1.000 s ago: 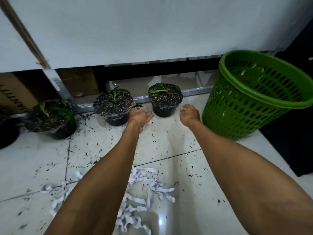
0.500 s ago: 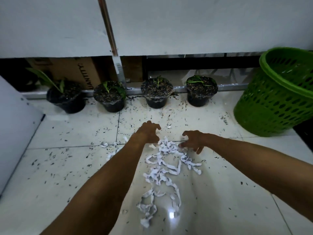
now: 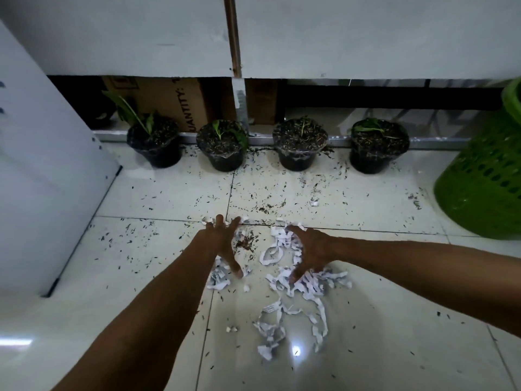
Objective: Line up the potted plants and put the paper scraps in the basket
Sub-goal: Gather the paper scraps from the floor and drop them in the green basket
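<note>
Several black potted plants stand in a row along the metal floor rail: the leftmost pot (image 3: 154, 145), a second pot (image 3: 222, 148), a third pot (image 3: 299, 145) and the rightmost pot (image 3: 377, 146). White paper scraps (image 3: 293, 292) lie scattered on the tiled floor. My left hand (image 3: 225, 244) is open, fingers spread, resting on the left side of the scraps. My right hand (image 3: 308, 249) is open, palm down on the right side of the pile. The green plastic basket (image 3: 485, 179) stands at the far right.
Dark soil bits litter the white floor tiles (image 3: 169, 198). A white panel (image 3: 42, 165) leans at the left. A cardboard box (image 3: 174, 105) sits behind the pots under a white board. A wooden stick (image 3: 232, 35) runs up the wall.
Both hands have drawn back from the rightmost pot and come down onto the paper scraps, fingers spread. The view has shifted left, showing all the pots in a row.
</note>
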The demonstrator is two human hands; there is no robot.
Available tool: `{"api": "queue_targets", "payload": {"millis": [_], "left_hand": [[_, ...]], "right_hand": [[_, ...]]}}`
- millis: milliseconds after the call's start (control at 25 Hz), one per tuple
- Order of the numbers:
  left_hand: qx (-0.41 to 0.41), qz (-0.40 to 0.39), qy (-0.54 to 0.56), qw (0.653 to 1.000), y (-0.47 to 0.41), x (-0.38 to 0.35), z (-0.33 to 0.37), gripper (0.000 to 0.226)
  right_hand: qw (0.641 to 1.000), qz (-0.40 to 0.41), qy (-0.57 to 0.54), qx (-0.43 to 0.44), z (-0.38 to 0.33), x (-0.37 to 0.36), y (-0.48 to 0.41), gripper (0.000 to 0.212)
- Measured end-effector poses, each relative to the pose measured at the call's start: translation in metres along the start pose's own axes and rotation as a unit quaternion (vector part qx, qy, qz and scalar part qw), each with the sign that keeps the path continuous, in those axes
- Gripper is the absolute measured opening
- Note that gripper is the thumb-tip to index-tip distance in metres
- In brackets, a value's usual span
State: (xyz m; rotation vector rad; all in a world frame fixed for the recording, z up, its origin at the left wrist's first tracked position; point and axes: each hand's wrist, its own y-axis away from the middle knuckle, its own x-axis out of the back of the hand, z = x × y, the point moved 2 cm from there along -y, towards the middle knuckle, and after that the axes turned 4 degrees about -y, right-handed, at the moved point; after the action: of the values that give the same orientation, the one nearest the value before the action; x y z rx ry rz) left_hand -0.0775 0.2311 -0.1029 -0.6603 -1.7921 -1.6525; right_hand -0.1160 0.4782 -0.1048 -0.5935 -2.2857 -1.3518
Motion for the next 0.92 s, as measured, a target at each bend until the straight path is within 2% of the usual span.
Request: {"api": "queue_targets", "payload": {"millis": [120, 200, 360, 480, 560, 600, 640, 680, 800, 920], "left_hand": [[-0.028, -0.035, 0.018, 0.999, 0.004, -0.007, 0.009, 0.161], [-0.038, -0.039, 0.030, 0.998, 0.008, -0.010, 0.018, 0.160], [-0.061, 0.004, 0.054, 0.997, 0.007, -0.014, 0.039, 0.146], [-0.106, 0.061, 0.063, 0.990, 0.003, -0.011, 0.054, 0.114], [-0.163, 0.083, -0.019, 0.983, -0.007, -0.003, 0.067, 0.073], [-0.185, 0.108, -0.015, 0.977, -0.005, 0.001, 0.070, 0.060], [-0.180, 0.127, 0.018, 0.975, -0.006, 0.003, 0.068, 0.058], [-0.165, 0.137, 0.030, 0.976, -0.007, 0.000, 0.065, 0.059], [-0.143, 0.132, 0.160, 0.968, -0.006, 0.001, 0.063, 0.044], [-0.145, 0.150, 0.198, 0.958, -0.005, 0.007, 0.066, 0.027]], "right_hand": [[0.997, -0.004, 0.075, 0.016, -0.009, -0.014, -0.009, 0.163], [0.994, 0.014, 0.105, 0.023, -0.012, -0.027, -0.012, 0.163], [0.995, 0.069, 0.064, 0.037, -0.017, -0.045, -0.018, 0.161], [0.993, 0.101, 0.037, 0.039, -0.025, -0.046, -0.026, 0.151], [0.992, 0.116, 0.016, 0.040, -0.029, -0.042, -0.033, 0.142], [0.990, 0.130, 0.005, 0.046, -0.030, -0.039, -0.036, 0.134], [0.987, 0.148, -0.007, 0.056, -0.031, -0.036, -0.039, 0.122], [0.983, 0.167, -0.016, 0.071, -0.033, -0.033, -0.041, 0.104], [0.969, 0.219, -0.026, 0.114, -0.035, -0.025, -0.043, 0.049], [0.965, 0.233, -0.007, 0.120, -0.033, -0.012, -0.037, 0.021]]}}
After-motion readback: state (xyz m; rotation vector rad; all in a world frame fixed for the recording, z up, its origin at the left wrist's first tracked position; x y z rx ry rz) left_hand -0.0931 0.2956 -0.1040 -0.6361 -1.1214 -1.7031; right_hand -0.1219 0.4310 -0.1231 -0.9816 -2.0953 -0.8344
